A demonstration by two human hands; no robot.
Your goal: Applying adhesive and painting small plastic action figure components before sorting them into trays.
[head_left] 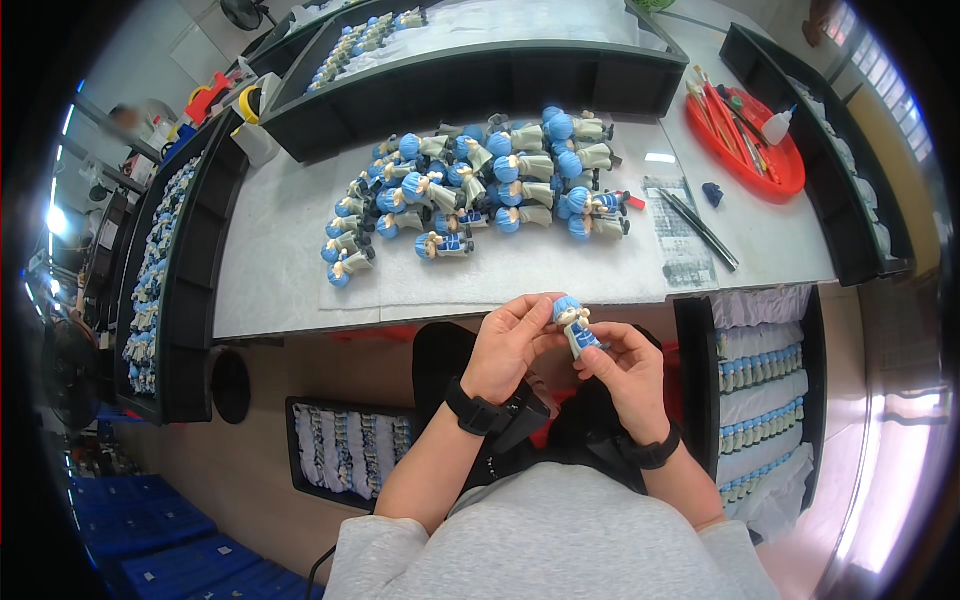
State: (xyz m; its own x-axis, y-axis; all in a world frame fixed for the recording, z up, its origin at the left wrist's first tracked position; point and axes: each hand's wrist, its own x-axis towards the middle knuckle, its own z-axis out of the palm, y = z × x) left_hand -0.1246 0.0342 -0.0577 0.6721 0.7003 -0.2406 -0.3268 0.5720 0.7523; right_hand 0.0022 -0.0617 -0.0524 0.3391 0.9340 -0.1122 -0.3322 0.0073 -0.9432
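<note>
Item in hand — one small plastic figurine with a blue cap and pale grey-green body (574, 324), held in the air just near of the worktop's near edge, above the lap. We see the left hand (510, 345) with its grip pinched on the capped head, thumb and fingers curled around it. The right hand (625, 370) has its grip pressed together on the figurine's lower body from below. Each wrist carries a black band.

On the white worktop (270, 270), far of the hands, we count a loose heap of like blue-capped figurines (480, 190) lying on their sides, spread from left to right across the middle.

Further stock — a long black tray on the left (190, 290) with rows of figurines; a black tray at the far edge (470, 80), likewise part filled; a black rack at the near right (700, 390) with stacked rows between white sheets.

At the far right, a round red dish (790, 170) holding brushes, and two thin dark brushes (700, 228) lying on the worktop beside it.
</note>
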